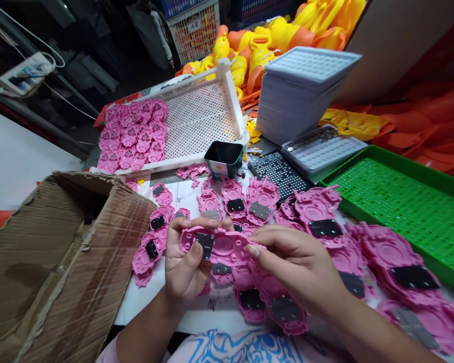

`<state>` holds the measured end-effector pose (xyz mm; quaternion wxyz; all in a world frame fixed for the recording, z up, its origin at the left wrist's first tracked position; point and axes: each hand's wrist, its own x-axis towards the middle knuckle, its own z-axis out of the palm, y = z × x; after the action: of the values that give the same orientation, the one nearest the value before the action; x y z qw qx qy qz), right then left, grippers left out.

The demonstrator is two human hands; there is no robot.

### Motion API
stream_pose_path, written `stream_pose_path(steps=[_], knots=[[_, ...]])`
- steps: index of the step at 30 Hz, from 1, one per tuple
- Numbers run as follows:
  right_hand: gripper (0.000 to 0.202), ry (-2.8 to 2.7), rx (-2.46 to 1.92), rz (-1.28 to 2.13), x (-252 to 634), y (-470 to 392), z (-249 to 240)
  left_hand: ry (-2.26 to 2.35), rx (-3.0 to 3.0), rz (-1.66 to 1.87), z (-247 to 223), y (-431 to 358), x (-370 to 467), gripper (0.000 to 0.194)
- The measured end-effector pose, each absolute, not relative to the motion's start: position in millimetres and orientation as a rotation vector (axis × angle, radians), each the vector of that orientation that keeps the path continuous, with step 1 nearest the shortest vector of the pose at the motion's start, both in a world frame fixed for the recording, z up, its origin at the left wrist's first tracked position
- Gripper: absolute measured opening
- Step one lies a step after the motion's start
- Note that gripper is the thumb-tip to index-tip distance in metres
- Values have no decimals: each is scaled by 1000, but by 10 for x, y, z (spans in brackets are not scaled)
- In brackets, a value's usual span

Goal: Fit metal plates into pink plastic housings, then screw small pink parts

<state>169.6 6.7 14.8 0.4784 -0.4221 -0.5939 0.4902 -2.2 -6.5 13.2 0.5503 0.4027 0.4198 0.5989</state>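
A pink plastic shell (225, 245) with a black plate near its left end is held up sideways between my two hands. My left hand (185, 259) is wrapped round its left end, the thumb on the black plate. At the right end, my right hand (291, 257) pinches the shell's edge between thumb and fingers. Below and behind lie many similar pink shells with black or grey plates, such as one stack (255, 297) just under my hands and another shell (232, 196) beyond them.
An open cardboard box (124, 227) stands at left. Behind are a white crate (234, 111) with rows of pink parts, a dark green container (224, 160) and stacked white trays (291, 106). A green tray (401, 171) lies at right, near yellow and orange parts (276, 40).
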Motion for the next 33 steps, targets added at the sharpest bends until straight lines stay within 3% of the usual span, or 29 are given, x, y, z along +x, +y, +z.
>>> stream_pose_path(steps=[11,14,17,20,23,28,33], knots=[[10,-902,-907,1345,1662,23,149,1198,1329,1360,340,128,-43,32],[12,-768,-870,1355,1676,36,148,1303,1665,1280,478,500,-192,44],[14,-681,-878,1344,1704,30,122,1892,1975,714,469,998,-362,41],[14,-678,-861,1336,1725,19,91,2017,1998,317,316,1378,-448,19],[13,-670,-835,1339,1728,20,89,2138,1998,-8,150,1539,-443,20],[13,-655,-801,1367,1716,35,129,2197,2003,-344,42,1556,-434,23],[16,-605,-844,1438,1701,41,145,2252,2022,-434,59,1539,-501,26]])
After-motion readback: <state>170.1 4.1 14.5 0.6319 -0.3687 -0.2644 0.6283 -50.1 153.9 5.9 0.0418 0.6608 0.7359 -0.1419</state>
